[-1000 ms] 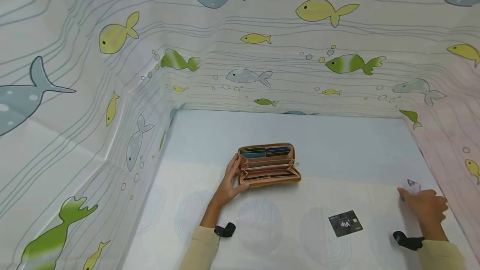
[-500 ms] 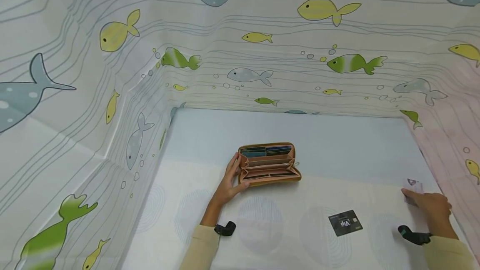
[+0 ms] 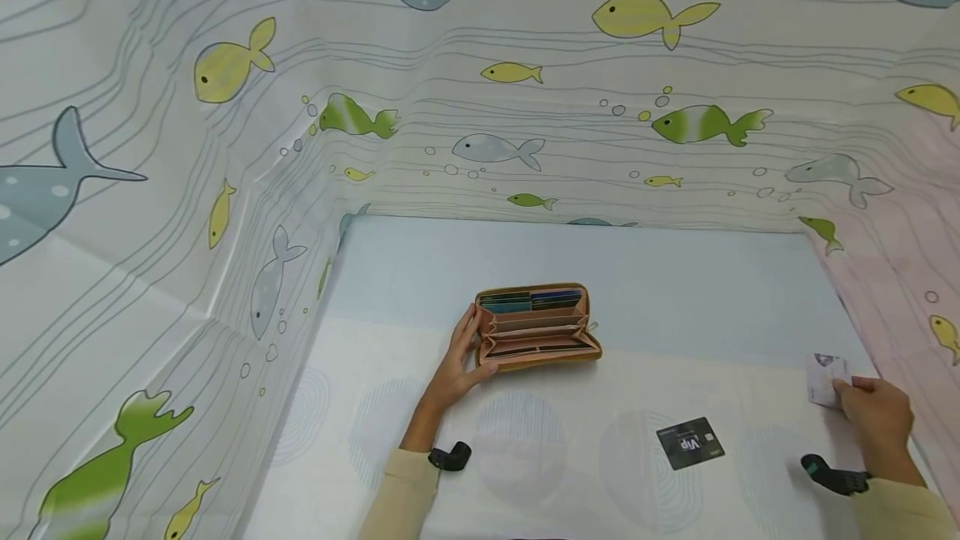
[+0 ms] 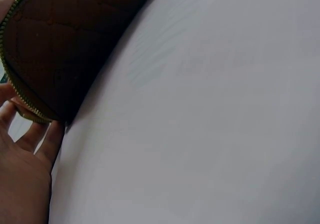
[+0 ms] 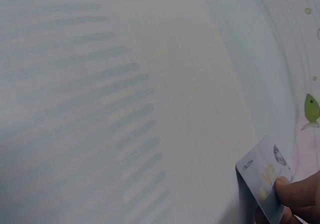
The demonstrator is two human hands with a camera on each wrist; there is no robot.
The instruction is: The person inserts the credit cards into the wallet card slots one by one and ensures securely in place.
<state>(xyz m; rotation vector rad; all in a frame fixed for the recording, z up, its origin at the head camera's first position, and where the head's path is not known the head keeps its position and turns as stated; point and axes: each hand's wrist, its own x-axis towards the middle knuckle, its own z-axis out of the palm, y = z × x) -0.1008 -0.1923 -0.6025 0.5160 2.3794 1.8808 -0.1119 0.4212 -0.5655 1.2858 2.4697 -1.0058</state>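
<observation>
An unzipped brown wallet (image 3: 538, 342) stands on the table with its pleated compartments facing up and cards in its slots. My left hand (image 3: 452, 367) grips its left end, thumb at the front corner and fingers along the side. In the left wrist view the quilted outside of the wallet (image 4: 65, 44) and its brass zipper show. At the right, my right hand (image 3: 879, 422) pinches a whitish card (image 3: 822, 382) between thumb and fingers. The right wrist view shows that card (image 5: 260, 171) tilted, with gold lettering and a dark round picture.
A black card marked "Vip" (image 3: 690, 443) lies flat between the hands, nearer the front. Fish-printed sheeting (image 3: 480, 107) walls the table (image 3: 675, 290) at the back and both sides, with the right wall close to my right hand.
My right hand has shifted a little to the right and turned, and more of the whitish card now shows in its fingers. The left hand and wallet have stayed in place.
</observation>
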